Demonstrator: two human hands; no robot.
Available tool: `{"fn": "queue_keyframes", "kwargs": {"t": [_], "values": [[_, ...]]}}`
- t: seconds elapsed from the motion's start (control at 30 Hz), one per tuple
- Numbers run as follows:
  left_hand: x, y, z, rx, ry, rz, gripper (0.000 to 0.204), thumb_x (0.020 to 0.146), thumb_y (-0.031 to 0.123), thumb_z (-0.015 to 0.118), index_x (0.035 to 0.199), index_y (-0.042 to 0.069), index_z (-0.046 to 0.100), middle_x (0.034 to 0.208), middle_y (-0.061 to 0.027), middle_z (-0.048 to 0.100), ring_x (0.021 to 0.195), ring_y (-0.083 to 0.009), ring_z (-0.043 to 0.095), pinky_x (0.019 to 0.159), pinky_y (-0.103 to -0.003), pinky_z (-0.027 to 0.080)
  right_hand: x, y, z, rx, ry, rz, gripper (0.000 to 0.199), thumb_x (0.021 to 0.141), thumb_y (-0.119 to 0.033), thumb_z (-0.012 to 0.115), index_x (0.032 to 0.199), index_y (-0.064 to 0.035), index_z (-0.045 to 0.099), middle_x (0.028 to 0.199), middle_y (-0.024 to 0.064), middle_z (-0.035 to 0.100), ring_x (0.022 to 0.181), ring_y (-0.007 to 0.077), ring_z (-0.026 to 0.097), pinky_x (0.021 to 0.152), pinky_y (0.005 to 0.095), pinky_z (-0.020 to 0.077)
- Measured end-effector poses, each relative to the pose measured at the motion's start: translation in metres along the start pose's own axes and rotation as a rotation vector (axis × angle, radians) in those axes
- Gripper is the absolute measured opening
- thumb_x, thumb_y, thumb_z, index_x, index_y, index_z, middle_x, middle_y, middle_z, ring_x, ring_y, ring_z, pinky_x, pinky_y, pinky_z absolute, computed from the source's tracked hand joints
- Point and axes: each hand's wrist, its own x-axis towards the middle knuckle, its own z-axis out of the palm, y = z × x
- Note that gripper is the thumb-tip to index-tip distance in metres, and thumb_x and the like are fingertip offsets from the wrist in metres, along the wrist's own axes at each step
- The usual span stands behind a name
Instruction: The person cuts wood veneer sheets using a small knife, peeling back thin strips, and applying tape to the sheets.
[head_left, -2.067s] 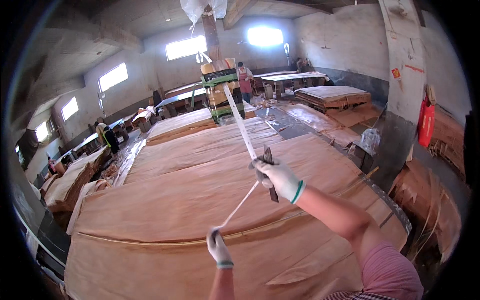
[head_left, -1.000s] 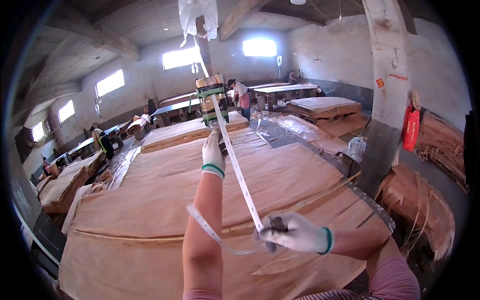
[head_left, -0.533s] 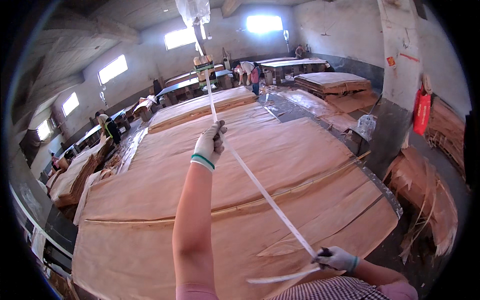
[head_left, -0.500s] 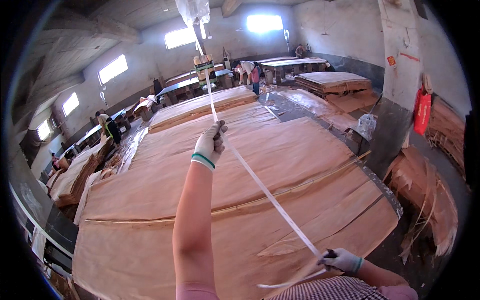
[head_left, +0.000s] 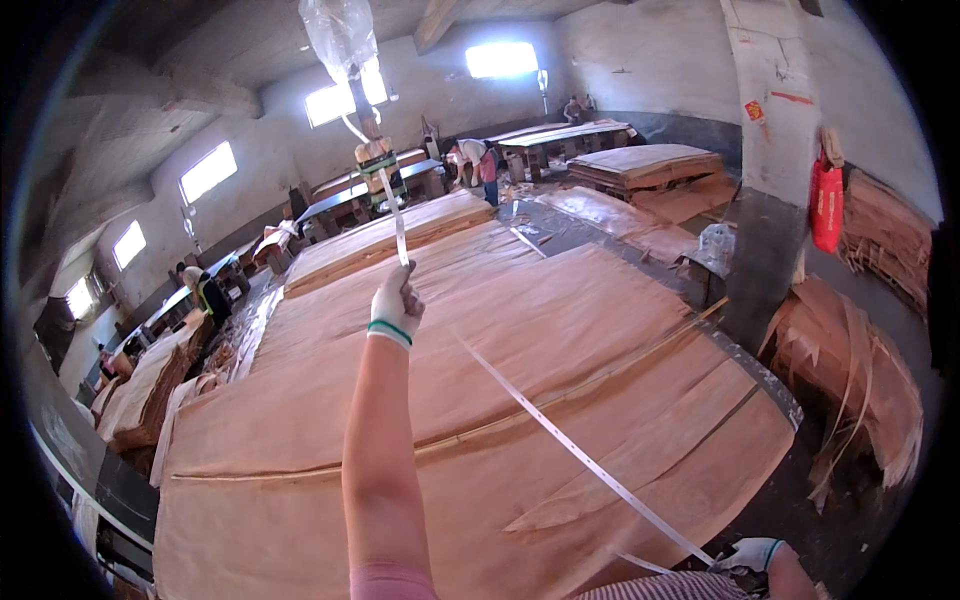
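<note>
My left hand (head_left: 397, 303), in a white glove with a green cuff, is closed on the lower end of a narrow white tape (head_left: 392, 205). That tape runs down from an overhead holder (head_left: 377, 165) with a bundled strap. My gloved right hand (head_left: 750, 555) is low at the right, its fingers partly hidden, closed around a separate strip of white perforated tape (head_left: 590, 460). The strip slants up and left over the wood veneer sheets (head_left: 300, 410), and its far end is apart from my left hand. A shorter tail of tape (head_left: 640, 563) shows near the right hand.
A thin pale lath (head_left: 560, 393) or seam crosses the veneer. A plastic bag (head_left: 338, 35) hangs above the holder. More veneer stacks (head_left: 645, 165) stand behind; ragged sheets (head_left: 845, 375) lean at right near a pillar (head_left: 770, 120) and red bag (head_left: 826, 205). Other people (head_left: 475, 165) work farther back.
The tape, earlier one length between both hands, is now parted just below my left hand. My right hand has moved down and right with the loose strip; the left has lowered slightly.
</note>
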Motion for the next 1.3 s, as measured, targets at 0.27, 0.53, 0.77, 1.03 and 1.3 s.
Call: {"fn": "queue_keyframes", "kwargs": {"t": [0.27, 0.53, 0.77, 1.03, 1.3], "values": [[-0.106, -0.105, 0.005, 0.068, -0.174, -0.186, 0.030, 0.096, 0.030, 0.047, 0.110, 0.008, 0.062, 0.052, 0.0077, 0.028, 0.039, -0.0062, 0.024, 0.037, -0.022, 0.020, -0.035, 0.137, -0.053, -0.705, 0.017, 0.239, 0.028, 0.082, -0.030, 0.069, 0.100, -0.0094, 0.068, 0.089, 0.0045, 0.066, 0.085, 0.0191, 0.061, 0.073, 0.0308, 0.0460], [-0.362, -0.316, 0.051, 0.324, -0.224, -0.563, 0.031, 0.097, 0.024, 0.048, 0.109, 0.001, 0.065, 0.058, 0.0010, 0.046, 0.045, -0.0083, 0.044, 0.040, -0.024, 0.037, -0.017, -0.048, 0.010, 0.438, 0.437, -0.646, 0.035, 0.091, -0.014, 0.054, 0.124, -0.0013, 0.057, 0.092, -0.0013, 0.057, 0.078, 0.0074, 0.052, 0.072, 0.0236, 0.0464], [-0.463, -0.351, 0.083, 0.095, 0.041, -0.525, 0.026, 0.096, 0.014, 0.047, 0.114, -0.002, 0.057, 0.070, -0.0052, 0.060, 0.058, -0.0132, 0.059, 0.055, -0.025, 0.049, -0.011, -0.060, 0.087, 0.403, -0.143, -0.818, 0.028, 0.093, -0.017, 0.058, 0.115, 0.0008, 0.055, 0.093, 0.0074, 0.065, 0.074, 0.0097, 0.060, 0.065, 0.0236, 0.0486], [-0.472, -0.344, 0.029, 0.027, 0.049, -0.603, 0.045, 0.095, 0.030, 0.055, 0.129, 0.001, 0.047, 0.101, -0.0055, 0.060, 0.089, -0.0147, 0.059, 0.079, -0.029, 0.049, -0.021, -0.074, 0.073, 0.775, -0.474, -0.550, 0.030, 0.097, -0.030, 0.051, 0.099, -0.0019, 0.060, 0.075, 0.0042, 0.061, 0.048, 0.0074, 0.047, 0.045, 0.0189, 0.0343], [-0.462, -0.352, 0.015, 0.242, 0.095, -0.482, 0.020, 0.093, 0.013, 0.058, 0.105, -0.001, 0.066, 0.082, -0.0034, 0.066, 0.068, -0.0102, 0.060, 0.062, -0.024, 0.051, 0.006, -0.104, 0.104, 0.083, 0.083, -0.854, 0.030, 0.087, -0.029, 0.067, 0.097, -0.0012, 0.060, 0.069, 0.0044, 0.061, 0.059, 0.0151, 0.058, 0.056, 0.0302, 0.0466]]}}
